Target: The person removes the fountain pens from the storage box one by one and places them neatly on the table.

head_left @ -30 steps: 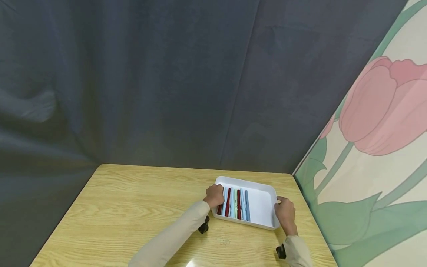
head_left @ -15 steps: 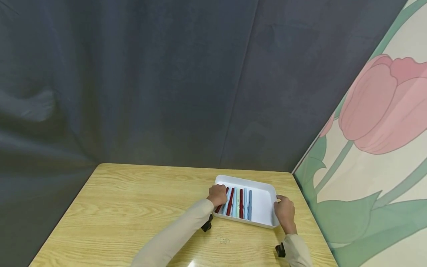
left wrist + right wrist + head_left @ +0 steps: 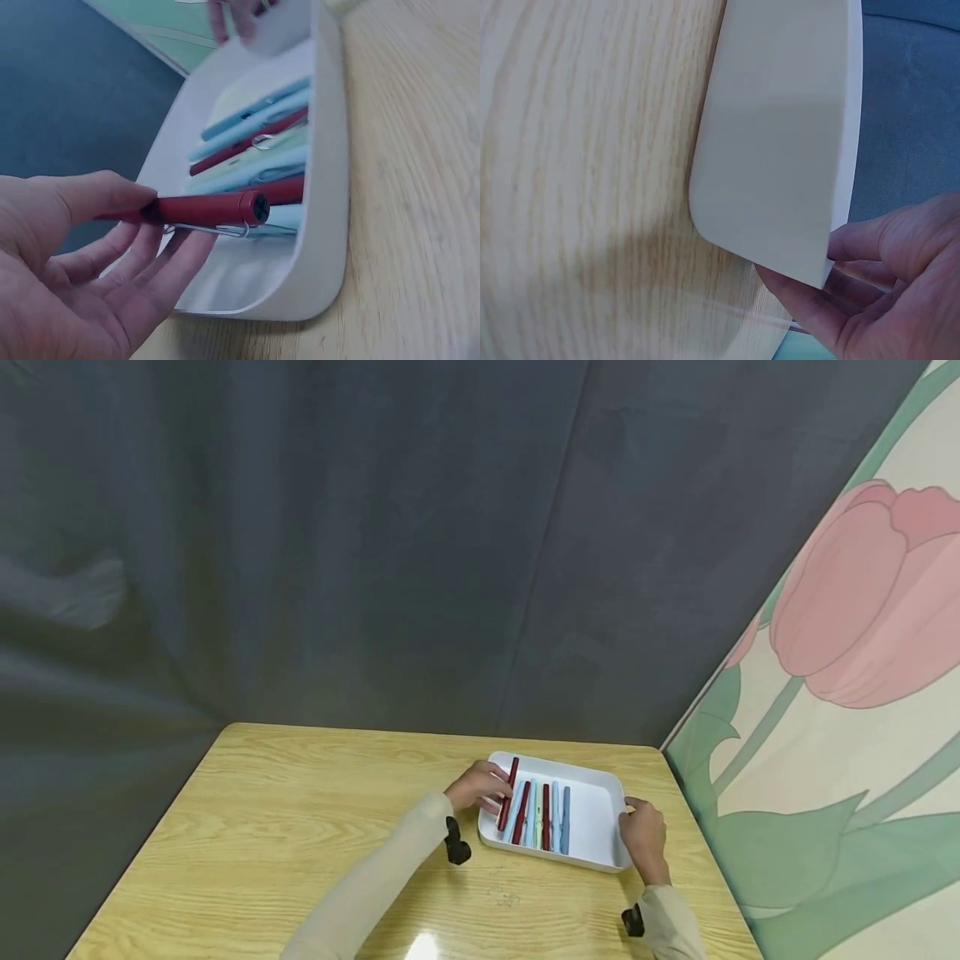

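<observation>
My left hand pinches a dark red pen between thumb and fingers, over the left end of the white tray. Its wire clip and round end show in the left wrist view. Side by side in the tray lie several other pens: light blue, a pale green pen, a dark red pen, and a grey-blue pen on the right. At the tray's right end, my right hand holds the rim, with thumb and fingers on either side of the wall in the right wrist view.
The tray rests on a wood-grain table, near its far right corner. Behind the table hangs a dark curtain. A wall with a painted tulip runs along the right side.
The left hand has turned and drawn slightly back, raising the leftmost dark red pen from the row. The other pens have shifted slightly right. The right hand stays at the rim.
</observation>
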Demonstrator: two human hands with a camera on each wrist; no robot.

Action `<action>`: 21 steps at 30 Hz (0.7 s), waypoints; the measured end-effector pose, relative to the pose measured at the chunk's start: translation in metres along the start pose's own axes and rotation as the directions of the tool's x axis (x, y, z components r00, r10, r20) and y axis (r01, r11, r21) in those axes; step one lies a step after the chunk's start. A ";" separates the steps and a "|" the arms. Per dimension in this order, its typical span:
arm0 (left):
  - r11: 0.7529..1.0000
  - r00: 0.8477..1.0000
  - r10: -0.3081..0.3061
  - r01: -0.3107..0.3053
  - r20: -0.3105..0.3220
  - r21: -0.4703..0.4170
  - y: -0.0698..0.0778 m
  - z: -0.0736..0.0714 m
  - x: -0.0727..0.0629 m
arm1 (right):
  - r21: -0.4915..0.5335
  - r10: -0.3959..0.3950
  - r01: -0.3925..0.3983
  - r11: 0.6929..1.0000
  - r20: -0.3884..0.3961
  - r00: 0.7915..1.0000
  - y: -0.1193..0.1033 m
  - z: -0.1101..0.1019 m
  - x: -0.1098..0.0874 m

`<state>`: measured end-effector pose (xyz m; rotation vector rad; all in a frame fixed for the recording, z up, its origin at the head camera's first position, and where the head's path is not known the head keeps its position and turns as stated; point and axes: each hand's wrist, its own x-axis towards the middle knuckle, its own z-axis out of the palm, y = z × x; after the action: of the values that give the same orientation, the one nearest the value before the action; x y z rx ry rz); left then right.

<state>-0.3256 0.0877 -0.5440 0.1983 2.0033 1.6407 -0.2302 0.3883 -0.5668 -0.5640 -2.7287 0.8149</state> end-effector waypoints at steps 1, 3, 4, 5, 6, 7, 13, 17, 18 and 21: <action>1.000 1.000 -0.006 0.006 0.012 -0.028 0.000 -0.002 0.000 | 0.002 0.000 0.000 1.000 0.003 1.000 0.000 0.000 0.000; 0.998 1.000 -0.015 0.017 0.024 -0.061 -0.001 -0.005 0.001 | 0.005 0.000 -0.001 1.000 0.006 1.000 0.000 -0.001 0.000; 0.997 0.999 -0.022 0.024 0.028 -0.075 -0.001 -0.006 0.002 | 0.005 0.001 -0.001 1.000 0.006 1.000 0.000 0.000 0.000; 0.996 0.999 -0.027 0.029 0.030 -0.083 -0.001 -0.008 0.002 | 0.006 0.002 -0.002 1.000 0.006 1.000 0.000 0.000 0.000; 0.995 0.999 -0.032 0.035 0.032 -0.091 -0.001 -0.009 0.003 | 0.007 0.002 -0.002 1.000 0.004 1.000 0.000 -0.001 0.000; 0.994 0.999 -0.039 0.042 0.034 -0.100 -0.001 -0.010 0.003 | 0.008 0.001 -0.001 1.000 0.003 1.000 0.000 0.000 0.000; 0.991 0.998 -0.051 0.055 0.036 -0.118 -0.002 -0.018 0.001 | 0.026 -0.007 0.007 1.000 -0.007 1.000 0.000 -0.001 0.001; 0.991 0.998 -0.051 0.057 0.045 -0.121 -0.003 -0.025 -0.001 | 0.038 0.005 -0.005 0.999 -0.010 1.000 0.002 -0.002 0.003; 0.991 0.998 -0.052 0.058 0.047 -0.123 -0.004 -0.027 -0.001 | 0.044 0.010 -0.009 0.999 -0.010 1.000 0.002 -0.003 0.003; 0.989 0.998 -0.050 0.056 0.048 -0.137 -0.007 -0.033 -0.003 | 0.061 0.015 -0.014 0.998 -0.005 1.000 0.001 -0.003 0.005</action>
<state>-0.3373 0.0561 -0.5455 0.1287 1.8382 1.7187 -0.2329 0.3926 -0.5641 -0.5734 -2.6876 0.8952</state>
